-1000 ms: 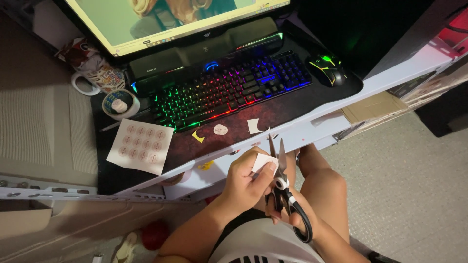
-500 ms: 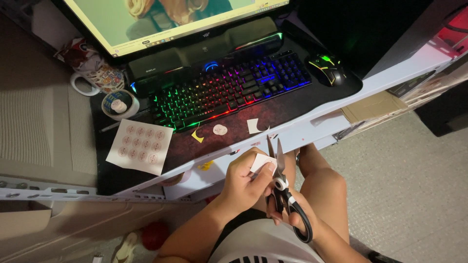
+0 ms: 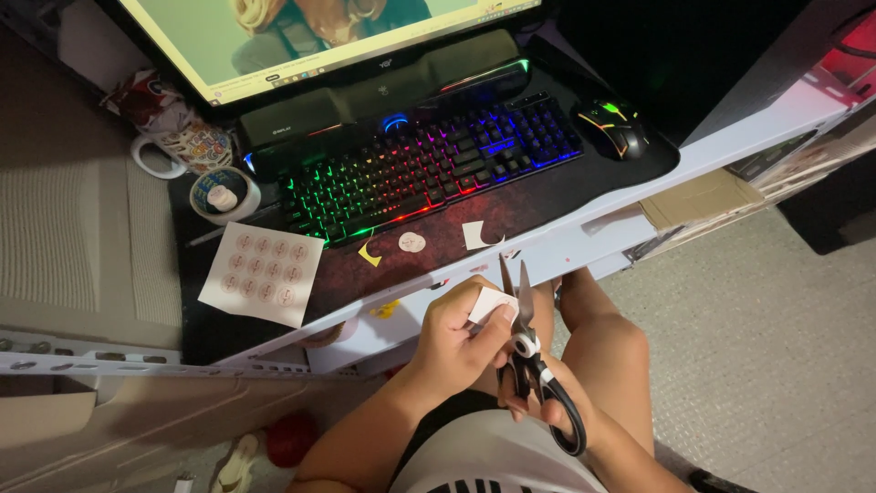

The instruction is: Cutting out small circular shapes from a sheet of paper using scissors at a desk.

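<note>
My left hand point(image 3: 456, 333) pinches a small white paper piece point(image 3: 491, 304) over my lap, just below the desk's front edge. My right hand point(image 3: 538, 402) grips black-handled scissors point(image 3: 525, 351), blades pointing up and slightly apart beside the paper. On the desk mat above lie a sheet of round stickers point(image 3: 263, 272), a cut-out round sticker point(image 3: 411, 242), a white paper scrap point(image 3: 478, 236) and a yellow scrap point(image 3: 369, 256).
A rainbow-lit keyboard point(image 3: 429, 164) sits on the dark desk mat point(image 3: 566, 196) under a monitor point(image 3: 310, 36). A mouse point(image 3: 610, 128) is at the right, a mug point(image 3: 178, 151) and a tape roll point(image 3: 224, 194) at the left. My knees point(image 3: 602, 347) are under the desk edge.
The scissors and paper have shifted very slightly; the hands hold the same pose.
</note>
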